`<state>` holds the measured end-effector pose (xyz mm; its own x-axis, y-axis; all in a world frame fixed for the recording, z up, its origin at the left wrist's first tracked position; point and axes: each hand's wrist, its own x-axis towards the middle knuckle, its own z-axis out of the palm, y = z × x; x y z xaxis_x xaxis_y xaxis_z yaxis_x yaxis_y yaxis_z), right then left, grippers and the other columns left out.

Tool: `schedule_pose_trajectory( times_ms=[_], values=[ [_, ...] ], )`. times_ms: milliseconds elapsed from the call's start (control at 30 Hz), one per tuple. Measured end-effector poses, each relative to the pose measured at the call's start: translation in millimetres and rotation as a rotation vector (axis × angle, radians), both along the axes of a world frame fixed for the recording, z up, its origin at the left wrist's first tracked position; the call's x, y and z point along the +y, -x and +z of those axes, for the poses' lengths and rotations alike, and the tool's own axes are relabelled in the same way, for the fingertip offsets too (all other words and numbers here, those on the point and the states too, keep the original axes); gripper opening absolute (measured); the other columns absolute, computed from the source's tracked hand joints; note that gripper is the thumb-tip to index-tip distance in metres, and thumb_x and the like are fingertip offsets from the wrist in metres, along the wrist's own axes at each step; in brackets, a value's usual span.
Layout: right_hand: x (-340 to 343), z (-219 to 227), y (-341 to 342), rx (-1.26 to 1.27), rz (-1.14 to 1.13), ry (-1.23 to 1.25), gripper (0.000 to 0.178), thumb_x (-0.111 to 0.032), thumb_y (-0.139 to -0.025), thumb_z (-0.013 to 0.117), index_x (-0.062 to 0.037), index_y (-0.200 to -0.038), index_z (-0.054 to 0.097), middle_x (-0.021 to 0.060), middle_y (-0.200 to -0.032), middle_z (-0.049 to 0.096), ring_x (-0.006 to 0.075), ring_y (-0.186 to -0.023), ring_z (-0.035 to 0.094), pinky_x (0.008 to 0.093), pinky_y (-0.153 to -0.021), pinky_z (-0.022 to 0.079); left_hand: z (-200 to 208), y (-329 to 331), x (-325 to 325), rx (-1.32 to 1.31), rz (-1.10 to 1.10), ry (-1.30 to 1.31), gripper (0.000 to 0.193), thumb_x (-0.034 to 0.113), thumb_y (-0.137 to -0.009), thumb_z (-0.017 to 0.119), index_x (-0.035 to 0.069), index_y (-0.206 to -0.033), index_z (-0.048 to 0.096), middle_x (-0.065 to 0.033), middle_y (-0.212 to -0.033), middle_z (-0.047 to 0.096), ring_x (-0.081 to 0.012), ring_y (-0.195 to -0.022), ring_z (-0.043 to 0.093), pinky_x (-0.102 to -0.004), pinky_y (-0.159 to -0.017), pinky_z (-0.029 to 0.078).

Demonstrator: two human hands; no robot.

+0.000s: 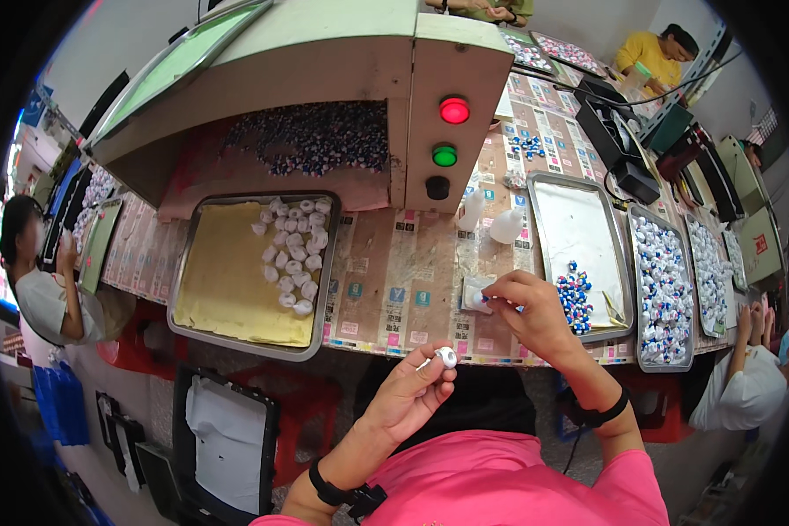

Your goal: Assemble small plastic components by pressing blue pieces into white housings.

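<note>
My left hand (409,392) is closed around a small white rounded piece (447,356), pinched in its fingertips just off the table's front edge. My right hand (535,314) is closed in a pinch at a small white container (475,294) on the table; whatever its fingertips hold is too small to make out. Beside that hand, a metal tray (627,254) lined with white holds a heap of small blue, white and pink pieces (573,296). To the left, another metal tray (181,302) with a yellow lining carries white rounded pieces (291,250) along its right side.
A large cream machine (454,57) with red and green lights stands behind the left tray, many small coloured pieces inside its opening. Two white bottles (506,226) stand mid-table. Filled trays (666,289) line the right side. Co-workers sit left, right and at the back; a red stool (307,412) is below.
</note>
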<state>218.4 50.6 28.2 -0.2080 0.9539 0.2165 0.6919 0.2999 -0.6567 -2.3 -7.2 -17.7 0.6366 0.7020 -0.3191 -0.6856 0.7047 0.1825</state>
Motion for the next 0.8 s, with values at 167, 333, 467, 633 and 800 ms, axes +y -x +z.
schedule_pose_trajectory(
  times_ms=[167,333,467,633,800],
  values=[
    [2.0,1.1,4.2,-0.034,-0.014,0.025,0.010,-0.003,-0.076,0.066,-0.0040,-0.086,0.068,0.0115,-0.083,0.062,0.0298,-0.079,0.061,0.0371,-0.069,0.048,1.1,3.1,-0.1,0.014,0.008,0.020,0.026,0.011,-0.090,0.059,0.006,-0.115,0.055,-0.0051,-0.100,0.059,-0.0112,-0.084,0.057,-0.0226,-0.071,0.051],
    [4.1,-0.7,2.9,-0.090,0.013,-0.012,0.008,-0.005,-0.076,0.066,-0.0042,-0.084,0.067,0.0114,-0.083,0.062,0.0302,-0.080,0.061,0.0380,-0.070,0.048,-1.2,5.3,0.1,0.037,0.007,0.021,0.027,0.011,-0.089,0.060,0.006,-0.115,0.055,-0.0046,-0.100,0.059,-0.0111,-0.084,0.057,-0.0225,-0.072,0.050],
    [5.0,2.5,4.3,-0.118,0.030,-0.014,0.008,-0.006,-0.076,0.066,-0.0042,-0.083,0.067,0.0114,-0.083,0.062,0.0304,-0.080,0.061,0.0381,-0.071,0.048,-3.0,5.2,-0.1,0.026,-0.002,0.018,0.028,0.011,-0.089,0.061,0.006,-0.116,0.054,-0.0040,-0.099,0.059,-0.0112,-0.085,0.057,-0.0228,-0.072,0.050],
    [0.3,8.2,1.5,-0.051,-0.003,-0.025,0.010,-0.001,-0.074,0.065,-0.0030,-0.084,0.067,0.0114,-0.083,0.063,0.0294,-0.080,0.062,0.0367,-0.070,0.049,-1.6,5.2,1.2,0.029,-0.011,0.021,0.028,0.010,-0.089,0.060,0.005,-0.116,0.054,-0.0039,-0.098,0.059,-0.0110,-0.085,0.057,-0.0226,-0.073,0.050],
    [-2.7,4.5,-2.8,-0.014,-0.020,0.018,0.012,0.001,-0.074,0.064,-0.0019,-0.085,0.067,0.0117,-0.084,0.064,0.0289,-0.079,0.063,0.0358,-0.071,0.050,-1.6,5.1,3.3,0.031,-0.007,0.028,0.028,0.009,-0.090,0.059,0.005,-0.117,0.054,-0.0044,-0.100,0.060,-0.0106,-0.085,0.058,-0.0226,-0.073,0.050]
  ],
)
